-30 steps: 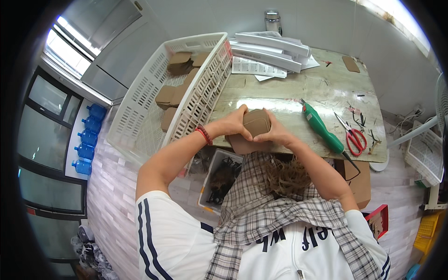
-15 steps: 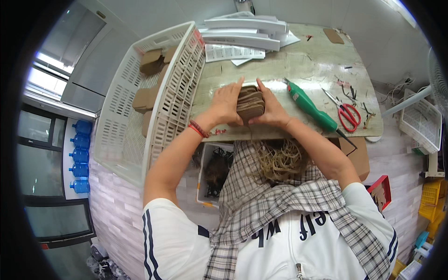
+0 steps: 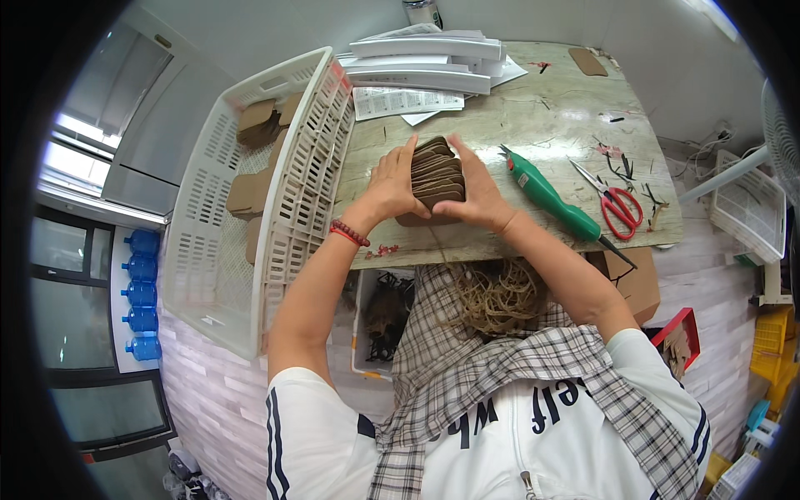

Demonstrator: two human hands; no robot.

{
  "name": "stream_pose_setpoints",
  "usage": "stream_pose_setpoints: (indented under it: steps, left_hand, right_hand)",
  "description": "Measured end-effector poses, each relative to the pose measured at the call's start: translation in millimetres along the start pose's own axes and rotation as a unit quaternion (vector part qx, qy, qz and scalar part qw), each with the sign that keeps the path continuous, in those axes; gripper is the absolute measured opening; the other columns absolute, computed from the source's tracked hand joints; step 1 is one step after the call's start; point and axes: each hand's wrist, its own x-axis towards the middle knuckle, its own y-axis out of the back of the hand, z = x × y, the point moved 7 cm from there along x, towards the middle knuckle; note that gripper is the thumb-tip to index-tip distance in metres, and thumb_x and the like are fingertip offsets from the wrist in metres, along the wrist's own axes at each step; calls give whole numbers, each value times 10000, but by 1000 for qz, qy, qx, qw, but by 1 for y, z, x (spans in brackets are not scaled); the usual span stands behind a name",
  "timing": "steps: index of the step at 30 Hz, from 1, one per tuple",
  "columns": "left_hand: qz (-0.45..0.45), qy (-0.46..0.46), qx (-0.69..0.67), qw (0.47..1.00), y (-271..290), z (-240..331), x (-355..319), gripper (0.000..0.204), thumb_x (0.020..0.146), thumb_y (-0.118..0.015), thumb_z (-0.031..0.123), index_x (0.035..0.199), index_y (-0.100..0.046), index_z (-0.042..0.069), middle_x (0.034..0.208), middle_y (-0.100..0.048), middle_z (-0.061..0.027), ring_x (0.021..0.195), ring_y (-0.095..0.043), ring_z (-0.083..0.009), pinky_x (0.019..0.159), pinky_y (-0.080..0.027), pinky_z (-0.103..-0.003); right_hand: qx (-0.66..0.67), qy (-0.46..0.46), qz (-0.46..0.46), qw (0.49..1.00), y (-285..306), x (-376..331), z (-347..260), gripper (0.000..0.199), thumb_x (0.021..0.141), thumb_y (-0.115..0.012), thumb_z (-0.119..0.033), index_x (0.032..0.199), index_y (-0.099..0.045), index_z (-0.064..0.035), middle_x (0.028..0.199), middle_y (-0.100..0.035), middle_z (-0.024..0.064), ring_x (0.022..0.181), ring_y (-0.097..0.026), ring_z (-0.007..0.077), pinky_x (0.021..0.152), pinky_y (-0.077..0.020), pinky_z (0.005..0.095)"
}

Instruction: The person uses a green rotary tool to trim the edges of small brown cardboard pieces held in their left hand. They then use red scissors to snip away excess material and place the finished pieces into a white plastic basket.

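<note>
grip: left hand (image 3: 388, 183) and right hand (image 3: 481, 193) clamped on round-cornered brown cardboard stack (image 3: 437, 173) | place: between both palms | judgement: even, light pressure from both sides should square uneven edges

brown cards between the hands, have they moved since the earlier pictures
Yes, away from the table's front edge: a second ago the brown cards overlapped it in view; now bare tabletop shows between.
</note>
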Motion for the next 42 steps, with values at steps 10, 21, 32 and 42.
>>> stream_pose_setpoints:
  steps: [10, 21, 32, 42]
  left_hand:
    - [-7, 2, 62, 998, -3, 9, -3, 1301, 470, -905, 374, 1482, -162, 33, 1377, -383, -196, 1304, -357, -354, 1088, -261, -484]
    - [81, -44, 24, 995, 9, 11, 1, 825, 508, -840, 213, 1221, -456, 55, 1111, -526, -156, 1064, -496, -348, 919, -398, -447]
    - [47, 17, 21, 999, -8, 28, -6, 1311, 502, -886, 426, 1513, -111, 118, 1378, -379, -184, 1278, -377, -365, 1061, -272, -542]
    - [74, 15, 18, 997, -8, 30, -21, 1269, 508, -885, 404, 1504, -154, 110, 1395, -338, -176, 1323, -315, -351, 1093, -223, -546]
  right_hand:
    - [-196, 81, -39, 976, 7, 16, -34, 750, 885, -481, -587, 1386, -416, -32, 1427, -405, 162, 1357, -336, 331, 1136, -218, 463]
    - [315, -166, 1, 935, -25, 12, 43, 863, 903, -466, -640, 1495, -234, -57, 1493, -331, 165, 1374, -317, 279, 1121, -242, 366]
    - [323, -166, 42, 931, -10, -6, 49, 840, 924, -395, -648, 1470, -286, -18, 1471, -357, 183, 1376, -323, 277, 1117, -244, 352]
    - [319, -210, 167, 909, 0, -3, 50, 809, 946, -335, -641, 1460, -301, -17, 1487, -338, 165, 1384, -311, 271, 1122, -249, 359]
